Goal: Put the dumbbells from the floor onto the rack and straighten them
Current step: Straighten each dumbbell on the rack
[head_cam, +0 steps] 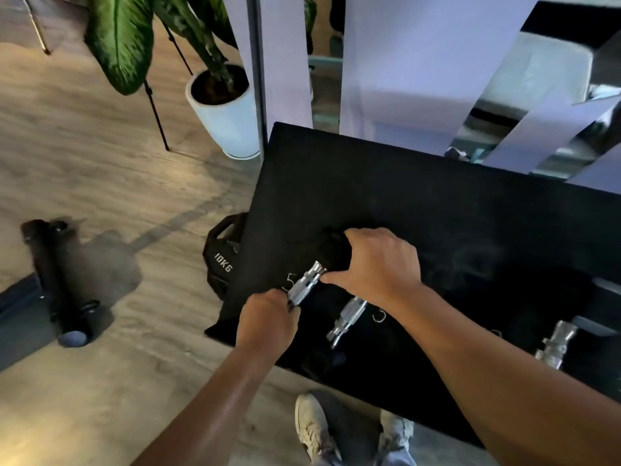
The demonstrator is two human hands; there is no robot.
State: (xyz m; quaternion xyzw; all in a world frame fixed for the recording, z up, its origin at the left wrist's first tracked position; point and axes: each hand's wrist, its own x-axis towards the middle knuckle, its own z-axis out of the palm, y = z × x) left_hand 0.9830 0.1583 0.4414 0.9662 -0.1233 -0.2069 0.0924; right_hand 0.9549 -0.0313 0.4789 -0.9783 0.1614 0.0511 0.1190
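Dumbbell with knurled chrome handle and black heads (306, 284) lies at left end of dark black rack shelf (420, 210), handle angled toward 1 o'clock. Left hand (265, 319) closed around its near head, at 7 o'clock of handle. Right hand (379, 264) cupped over far head, at 1 o'clock, thumb touching handle. Second chrome-handled dumbbell (347, 317) lies just beside, at 4 o'clock. Third chrome handle (556, 344) near right edge. Black 10KG weight plate (220, 253) leans by rack, at 9 o'clock. White plant pot (228, 112) at 11 o'clock on wooden floor (84, 169).
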